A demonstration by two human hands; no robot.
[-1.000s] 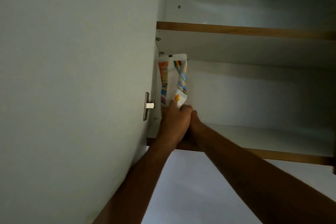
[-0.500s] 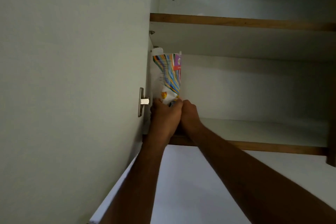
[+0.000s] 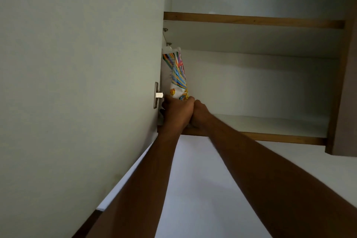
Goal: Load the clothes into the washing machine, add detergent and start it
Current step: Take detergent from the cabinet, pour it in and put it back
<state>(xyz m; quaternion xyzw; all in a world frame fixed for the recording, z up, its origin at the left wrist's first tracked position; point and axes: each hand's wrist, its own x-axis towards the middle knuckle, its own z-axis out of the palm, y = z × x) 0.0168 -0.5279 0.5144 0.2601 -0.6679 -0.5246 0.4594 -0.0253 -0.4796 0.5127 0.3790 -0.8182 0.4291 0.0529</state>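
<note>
A white detergent bag (image 3: 176, 75) with bright rainbow stripes stands upright at the left end of the lower shelf (image 3: 270, 123) of an overhead cupboard. My left hand (image 3: 177, 112) is closed around the bag's bottom. My right hand (image 3: 200, 115) presses against the left hand and grips the same lower part; its fingers are hidden behind the left hand. Both arms reach up from below. No clothes or washing machine are in view.
The open cupboard door (image 3: 77, 83) fills the left side, with a metal hinge (image 3: 157, 94) beside my left hand. An upper shelf (image 3: 251, 20) with a wooden edge runs above the bag. A brown side panel (image 3: 345, 83) closes the cupboard on the right.
The bag has turned, so its striped face now shows narrower, and it sits close against the left wall. Both hands stay clasped at its base.
</note>
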